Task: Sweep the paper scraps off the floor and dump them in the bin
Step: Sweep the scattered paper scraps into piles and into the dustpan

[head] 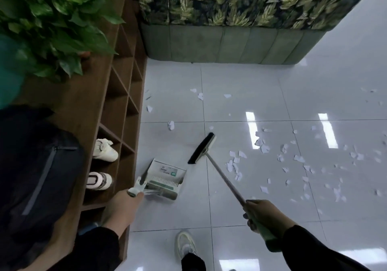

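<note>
Ahead of my right fingers (254, 205), curled round the grey-handled broom (202, 148), torn white paper scraps (234, 166) lie scattered on the glossy white tiled floor (261, 86), mostly right of the bristles. Left fingers (134, 197) grip the green-white dustpan (165, 178), sitting near the brown shelf (117, 111). Risk as I see it: a fast stroke could scatter the light scraps past the pan. No bin in view.
</note>
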Demonstrator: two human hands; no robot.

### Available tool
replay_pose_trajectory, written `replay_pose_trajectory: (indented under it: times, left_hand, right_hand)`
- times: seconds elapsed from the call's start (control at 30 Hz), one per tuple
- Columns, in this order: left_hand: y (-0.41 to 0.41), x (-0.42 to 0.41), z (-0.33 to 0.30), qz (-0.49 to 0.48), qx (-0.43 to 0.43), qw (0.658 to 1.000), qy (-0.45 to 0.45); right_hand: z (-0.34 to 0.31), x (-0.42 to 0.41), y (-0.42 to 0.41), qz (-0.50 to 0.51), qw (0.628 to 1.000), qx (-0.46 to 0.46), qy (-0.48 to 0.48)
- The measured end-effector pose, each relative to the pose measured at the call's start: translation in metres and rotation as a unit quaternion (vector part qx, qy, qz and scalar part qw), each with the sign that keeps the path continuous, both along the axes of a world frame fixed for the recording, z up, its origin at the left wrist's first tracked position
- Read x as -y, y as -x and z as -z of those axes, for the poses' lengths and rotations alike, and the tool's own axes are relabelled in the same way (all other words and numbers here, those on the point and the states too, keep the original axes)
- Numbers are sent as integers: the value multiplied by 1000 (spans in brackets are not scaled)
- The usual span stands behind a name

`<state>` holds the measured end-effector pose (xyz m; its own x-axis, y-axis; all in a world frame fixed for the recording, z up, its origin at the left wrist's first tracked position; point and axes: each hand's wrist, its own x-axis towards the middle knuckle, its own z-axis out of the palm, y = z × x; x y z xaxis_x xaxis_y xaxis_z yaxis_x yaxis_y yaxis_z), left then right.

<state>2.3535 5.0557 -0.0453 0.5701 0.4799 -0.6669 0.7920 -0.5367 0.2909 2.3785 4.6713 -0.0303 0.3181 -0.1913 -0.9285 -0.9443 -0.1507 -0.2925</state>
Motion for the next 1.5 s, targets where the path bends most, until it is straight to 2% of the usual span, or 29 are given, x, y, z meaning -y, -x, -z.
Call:
replay_pose_trajectory:
  times: [0.17,0.43,0.57,0.73,0.97,1.13,1.27,1.33,1.5]
  left_hand:
    - [-26,26,-1,-31,12,999,22]
    - [-36,89,-10,-10,13,1000,9]
    - [-42,108,-20,14,21,1000,-11]
    - [-67,136,-33,19,32,999,-34]
    - [-77,138,-61,-41,54,997,-29]
    - [-94,86,-65,-60,44,997,-22]
    - [-114,62,-59,-63,24,998,-21]
    - [-135,28,-44,-87,7,996,-33]
    - [-168,7,-31,-57,-23,997,-36]
  right_hand:
    - [-16,71,29,39,998,-18,48]
    - [-43,165,63,117,988,1,100]
    - [-55,172,46,95,992,26,78]
    - [-58,165,-18,30,997,63,29]
    - [-62,90,-109,-40,993,101,-37]
    - [-62,-14,-187,-107,982,120,-95]
    - [-56,-83,-225,-97,980,134,-113]
    - [-38,-143,-262,-101,978,134,-120]
    - [-13,-210,-319,-109,978,138,-116]
